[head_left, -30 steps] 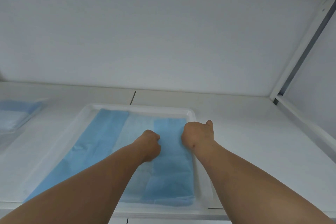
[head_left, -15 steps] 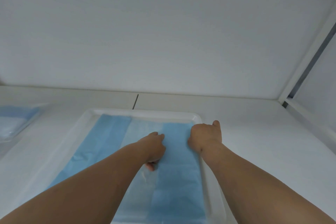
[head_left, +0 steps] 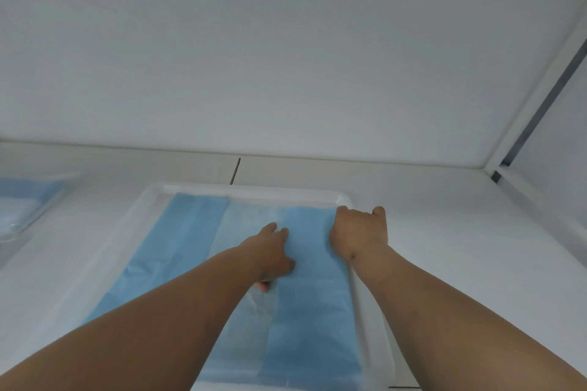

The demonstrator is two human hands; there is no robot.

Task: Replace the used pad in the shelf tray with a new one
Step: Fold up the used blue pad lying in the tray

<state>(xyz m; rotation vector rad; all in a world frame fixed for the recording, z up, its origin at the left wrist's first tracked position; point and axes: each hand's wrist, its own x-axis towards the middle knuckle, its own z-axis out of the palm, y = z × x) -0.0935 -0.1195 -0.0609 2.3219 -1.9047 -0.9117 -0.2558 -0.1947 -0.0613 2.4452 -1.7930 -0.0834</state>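
1. To your far left there's a second tray (head_left: 28, 216) w/ blue material in it, cut off by the frame edge, well apart from your hands.
2. Your own forearms cover the near-left part of the white tray (head_left: 104, 260) and some of the pad, so the near edge there is hidden.
3. The blue pad (head_left: 311, 311) lies inside that tray on the shelf: darker blue strips at left and right, a paler see-through band down the middle (looks only partly unfolded).
4. Your left hand (head_left: 270, 251) rests on the pad at the seam between pale band and right strip; fingers reach fwd, thumb tucked below. Can't tell whether it pinches the sheet or just presses it.
5. Your right hand (head_left: 359, 235) is at the pad's far-right corner, by the tray rim, fingers curled down over that edge, gripping it.
6. The shelf surface (head_left: 460, 232) is plain white w/ a thin seam (head_left: 235, 170) running back behind the tray.
7. The white back panel (head_left: 286, 57) fills the upper view; a grey-edged frame post (head_left: 536, 98) slants at right.
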